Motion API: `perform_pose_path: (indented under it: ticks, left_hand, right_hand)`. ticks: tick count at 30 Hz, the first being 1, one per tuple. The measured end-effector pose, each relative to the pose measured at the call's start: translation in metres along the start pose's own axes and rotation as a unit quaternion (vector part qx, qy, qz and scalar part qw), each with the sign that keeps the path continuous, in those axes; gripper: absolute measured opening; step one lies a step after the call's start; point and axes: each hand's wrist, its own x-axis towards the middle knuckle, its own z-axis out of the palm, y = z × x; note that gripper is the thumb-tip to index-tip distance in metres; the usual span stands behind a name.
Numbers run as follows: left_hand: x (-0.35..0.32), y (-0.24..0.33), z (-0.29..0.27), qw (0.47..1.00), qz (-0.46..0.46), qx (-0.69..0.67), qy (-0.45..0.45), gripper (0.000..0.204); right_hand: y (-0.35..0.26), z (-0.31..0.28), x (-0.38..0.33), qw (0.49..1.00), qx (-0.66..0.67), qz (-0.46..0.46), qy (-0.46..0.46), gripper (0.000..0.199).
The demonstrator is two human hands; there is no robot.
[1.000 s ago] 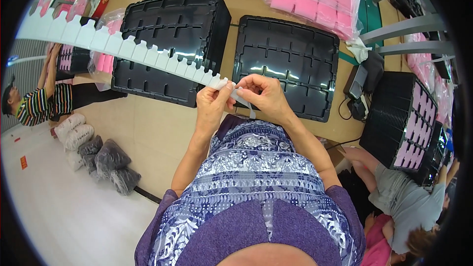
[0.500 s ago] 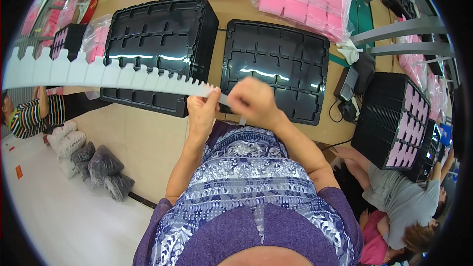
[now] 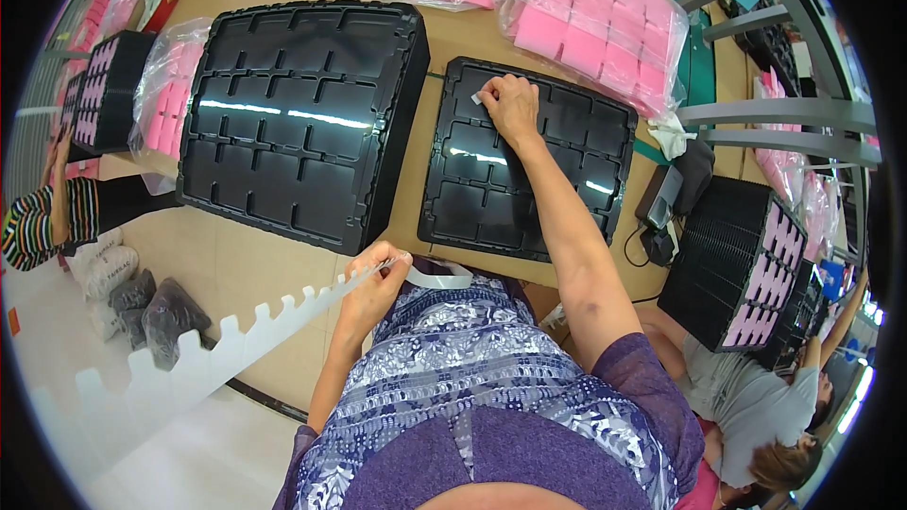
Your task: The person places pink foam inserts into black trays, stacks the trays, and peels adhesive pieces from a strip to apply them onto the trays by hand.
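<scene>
Pinched in my left hand point(image 3: 376, 279) is a long white strip point(image 3: 179, 373) with a row of tabs along one edge. It stretches down to the left rim of the view, and its short end curls out past my fingers in front of my waist. My right hand point(image 3: 513, 111) reaches over a black plastic tray point(image 3: 472, 196) with rectangular pockets. Between its closed fingertips is a small whitish tab point(image 3: 477, 98), at the tray's upper left area; whether it touches the surface I cannot tell. A taller stack of black trays point(image 3: 283, 137) stands left of it.
Bagged pink foam blocks point(image 3: 595, 14) lie at the back of the table point(image 3: 406, 217). To the right are a dark device point(image 3: 658, 194) with a cable and a tray stack with pink foam point(image 3: 732, 264). Co-workers are at both sides; grey bars point(image 3: 775, 115) stand at right.
My right hand has left the strip and moved up and away over the right tray with a small tab. My left hand has lowered, and the strip now slants down to the left.
</scene>
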Motion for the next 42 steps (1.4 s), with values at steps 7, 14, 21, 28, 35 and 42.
perform_pose_path:
  ticks: [7, 14, 21, 28, 35, 42]
  left_hand:
    - [0.005, 0.015, 0.001, 0.998, 0.057, -0.026, -0.009, 0.017]
    - [0.013, 0.025, -0.001, 0.996, 0.083, -0.026, -0.028, 0.017]
    - [0.014, 0.035, -0.011, 0.991, 0.125, -0.021, -0.039, 0.017]
    - [0.025, 0.032, -0.025, 0.989, 0.123, -0.035, -0.079, 0.016]
    - [0.035, 0.04, -0.038, 0.987, 0.115, -0.04, -0.109, 0.013]
    - [0.041, 0.035, -0.039, 0.982, 0.134, -0.056, -0.117, 0.008]
  right_hand:
    - [-0.003, -0.003, 0.001, 1.0, 0.001, -0.006, 0.007, 0.015]
    - [0.008, 0.004, 0.004, 0.992, -0.078, -0.099, 0.03, 0.009]
    - [-0.009, 0.0, -0.007, 0.988, -0.085, -0.082, 0.095, 0.01]
    - [-0.005, 0.006, 0.0, 0.998, -0.068, -0.009, 0.014, 0.011]
    - [-0.011, 0.018, 0.001, 0.972, -0.183, -0.146, 0.017, 0.009]
    - [-0.034, -0.046, -0.026, 0.971, 0.212, 0.111, 0.003, 0.012]
